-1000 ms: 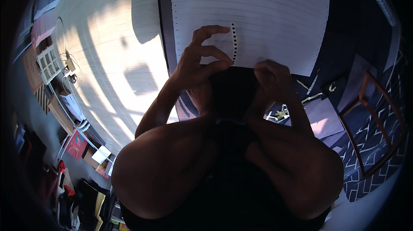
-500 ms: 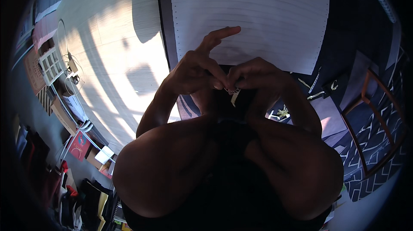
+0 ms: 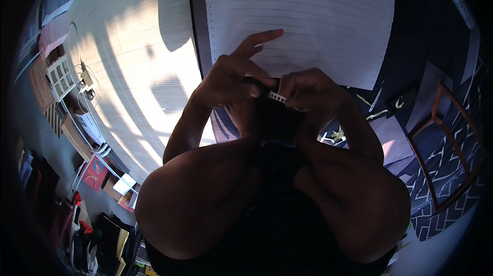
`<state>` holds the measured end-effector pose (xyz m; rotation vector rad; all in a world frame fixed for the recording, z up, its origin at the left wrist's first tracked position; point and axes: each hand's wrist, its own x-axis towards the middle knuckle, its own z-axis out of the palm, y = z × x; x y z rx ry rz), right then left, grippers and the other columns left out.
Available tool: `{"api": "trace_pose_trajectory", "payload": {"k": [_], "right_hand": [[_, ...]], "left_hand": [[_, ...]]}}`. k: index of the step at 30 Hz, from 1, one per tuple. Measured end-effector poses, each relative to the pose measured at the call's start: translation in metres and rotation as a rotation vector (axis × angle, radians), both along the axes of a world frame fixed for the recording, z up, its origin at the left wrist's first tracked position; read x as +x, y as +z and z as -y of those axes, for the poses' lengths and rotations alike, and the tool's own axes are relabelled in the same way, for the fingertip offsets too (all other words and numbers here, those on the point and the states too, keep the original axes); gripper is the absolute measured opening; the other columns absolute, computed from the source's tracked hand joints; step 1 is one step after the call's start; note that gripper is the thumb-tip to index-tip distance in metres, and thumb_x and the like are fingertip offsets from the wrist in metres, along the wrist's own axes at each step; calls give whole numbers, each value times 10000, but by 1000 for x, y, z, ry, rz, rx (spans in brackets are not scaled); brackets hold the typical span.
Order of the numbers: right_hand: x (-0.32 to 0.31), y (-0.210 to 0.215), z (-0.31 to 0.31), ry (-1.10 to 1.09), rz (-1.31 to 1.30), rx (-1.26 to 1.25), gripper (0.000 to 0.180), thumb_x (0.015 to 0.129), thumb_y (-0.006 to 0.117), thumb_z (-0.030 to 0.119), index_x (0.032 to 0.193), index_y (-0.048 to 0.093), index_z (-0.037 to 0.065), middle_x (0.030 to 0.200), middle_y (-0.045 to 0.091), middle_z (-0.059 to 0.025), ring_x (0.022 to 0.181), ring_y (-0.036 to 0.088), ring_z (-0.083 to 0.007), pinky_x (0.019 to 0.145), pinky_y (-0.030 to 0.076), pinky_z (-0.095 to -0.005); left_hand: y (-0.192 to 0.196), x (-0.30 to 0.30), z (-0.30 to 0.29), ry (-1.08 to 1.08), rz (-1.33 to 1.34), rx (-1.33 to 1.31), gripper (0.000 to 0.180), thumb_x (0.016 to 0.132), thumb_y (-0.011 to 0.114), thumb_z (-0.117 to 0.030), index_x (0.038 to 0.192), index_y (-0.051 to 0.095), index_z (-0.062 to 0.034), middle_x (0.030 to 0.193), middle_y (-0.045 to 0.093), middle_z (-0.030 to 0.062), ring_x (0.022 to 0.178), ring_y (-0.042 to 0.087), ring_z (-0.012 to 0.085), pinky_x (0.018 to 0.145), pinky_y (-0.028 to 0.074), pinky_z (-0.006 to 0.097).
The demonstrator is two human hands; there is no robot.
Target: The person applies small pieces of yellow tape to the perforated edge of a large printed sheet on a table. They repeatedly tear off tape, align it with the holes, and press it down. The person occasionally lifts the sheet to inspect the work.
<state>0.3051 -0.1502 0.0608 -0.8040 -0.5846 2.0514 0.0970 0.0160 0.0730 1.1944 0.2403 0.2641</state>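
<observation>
Pinched between the thumb and fingers of my right hand [image 3: 308, 87] is a short white paper strip [image 3: 278, 97] with a row of dark holes. Its free end points toward my left hand [image 3: 231, 78]. That hand's thumb and fingers are apart, with one finger stretched out over the lined paper; nothing shows between them. Both hands are in front of my knees, at the near edge of a large white lined sheet [image 3: 303, 19] with holes down both sides.
Loose holed strips [image 3: 376, 97] and pale scraps [image 3: 338, 134] lie on the dark floor covering at right. A brown wooden frame [image 3: 452, 137] stands farther right. Sunlit flooring [image 3: 128, 70] spreads at left, beside a white rack [image 3: 61, 83] with cables and boxes.
The left fingers have parted and drawn slightly away from the right hand. The strip, which hung downward between both hands, now lies sideways with its holes showing, in the right hand.
</observation>
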Motion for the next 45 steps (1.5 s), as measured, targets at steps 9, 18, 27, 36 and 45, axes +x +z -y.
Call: {"api": "trace_pose_trajectory", "payload": {"k": [9,18,27,36,45], "right_hand": [[3,4,-24,-207,484,-5,103,968,693,100,1015,673,11,886,655,-37,792,607,-85,711,492,-265],[8,-23,-124,-211,546,-19,127,1002,643,122,985,673,0,839,663,-67,696,583,-107,671,487,-269],[-10,-57,-230,-112,599,-81,191,981,653,171,960,673,-18,837,673,-59,583,540,-66,506,423,-239],[-21,-76,-241,-120,681,-10,159,962,650,150,963,696,-3,838,695,-42,641,568,-73,586,474,-255],[-5,-58,-257,10,766,15,173,967,646,173,963,695,8,815,666,-21,598,528,-64,551,448,-248]], "left_hand": [[-28,-38,-23,581,-347,89,436,960,667,-236,1334,621,-16,1456,548,203,1420,450,329,1163,348,503],[-52,-35,-69,681,-570,837,310,912,740,-103,1197,672,-1,1233,654,169,1153,641,298,999,501,402],[-105,-21,-134,679,-549,1106,390,940,668,-222,1286,614,-51,1247,628,179,1179,560,345,1036,407,458],[-115,-19,-134,679,-597,1144,435,913,658,-254,1318,619,-101,1260,582,119,1167,528,334,1007,393,477],[-114,-16,-134,681,-639,1169,474,906,671,-273,1347,605,-112,1225,563,118,1146,511,330,987,387,475]]}}
